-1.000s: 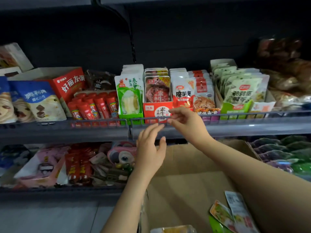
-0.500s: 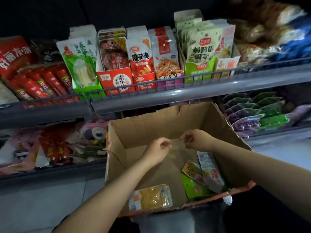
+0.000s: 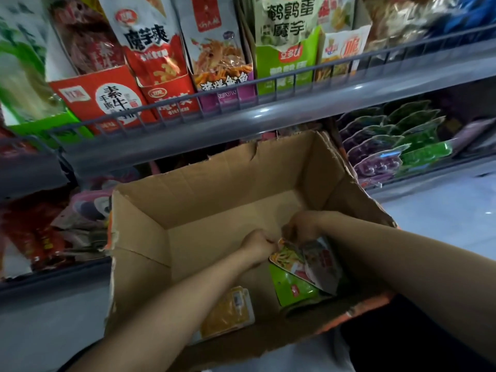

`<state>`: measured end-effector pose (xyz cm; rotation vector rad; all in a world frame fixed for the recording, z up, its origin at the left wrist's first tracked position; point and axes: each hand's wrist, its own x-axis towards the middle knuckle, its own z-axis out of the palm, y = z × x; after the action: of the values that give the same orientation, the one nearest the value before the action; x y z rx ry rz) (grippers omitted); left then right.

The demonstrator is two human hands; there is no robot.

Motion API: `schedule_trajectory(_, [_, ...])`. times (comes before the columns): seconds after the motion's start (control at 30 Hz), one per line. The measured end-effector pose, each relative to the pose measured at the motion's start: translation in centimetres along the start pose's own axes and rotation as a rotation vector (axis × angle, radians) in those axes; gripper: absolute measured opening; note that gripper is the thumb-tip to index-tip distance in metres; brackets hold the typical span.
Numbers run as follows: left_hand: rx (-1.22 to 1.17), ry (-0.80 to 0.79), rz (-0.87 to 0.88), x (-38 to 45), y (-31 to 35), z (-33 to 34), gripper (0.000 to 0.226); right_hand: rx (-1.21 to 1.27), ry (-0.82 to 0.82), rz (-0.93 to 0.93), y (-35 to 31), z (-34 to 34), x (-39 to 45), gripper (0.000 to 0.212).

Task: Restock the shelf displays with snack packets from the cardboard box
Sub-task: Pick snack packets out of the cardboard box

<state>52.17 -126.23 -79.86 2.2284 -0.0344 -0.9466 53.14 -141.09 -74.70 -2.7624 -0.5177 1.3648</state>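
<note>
An open cardboard box (image 3: pixel 214 200) sits below the shelf, and both my hands are down inside it. My right hand (image 3: pixel 300 226) grips the top edge of a small stack of snack packets (image 3: pixel 319 261), silver and red with a green-and-yellow one in front. My left hand (image 3: pixel 257 242), its fingers curled, pinches the left top corner of the same stack. A green packet (image 3: pixel 295 289) lies under the stack. A yellow packet (image 3: pixel 228 312) lies flat on the box floor, partly hidden by my left forearm.
The upper shelf's wire rail (image 3: pixel 268 108) runs just above the box, with red (image 3: pixel 107 100), purple (image 3: pixel 228 89) and green (image 3: pixel 284 71) display cartons of packets behind it. Purple and green pouches (image 3: pixel 389 149) fill the lower shelf on the right. Pale floor (image 3: pixel 442 210) lies beyond.
Both hands came down from the upper shelf rail into the box and took hold of the packet stack. My view dropped and moved closer to the box.
</note>
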Motion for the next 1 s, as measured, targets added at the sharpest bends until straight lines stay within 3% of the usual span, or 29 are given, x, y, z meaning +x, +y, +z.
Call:
schedule_trajectory(0.2, [-0.074, 0.010, -0.063, 1.4, 0.0, 0.8, 0.011, -0.022, 0.011, -0.010, 0.1, -0.2, 0.5, 0.036])
schedule_trajectory(0.37, [-0.349, 0.010, -0.167, 0.9, 0.3, -0.1, 0.025, 0.073, 0.085, 0.037, -0.2, -0.4, 0.0, 0.035])
schedule_trajectory(0.5, [-0.469, 0.066, -0.172, 0.0, 0.5, -2.9, 0.020, 0.295, 0.183, 0.070, -0.4, -1.0, -0.6, 0.031])
schedule_trajectory(0.77, [-0.578, 0.294, 0.015, -5.0, 2.9, -10.0, 0.011, 0.735, 0.351, -0.015, -1.1, -4.3, -4.6, 0.013])
schedule_trajectory(1.0, [-0.871, 0.353, 0.111, -10.0, 6.4, -14.4, 0.004, 1.099, 0.574, -0.069, -1.4, -7.6, -9.4, 0.018])
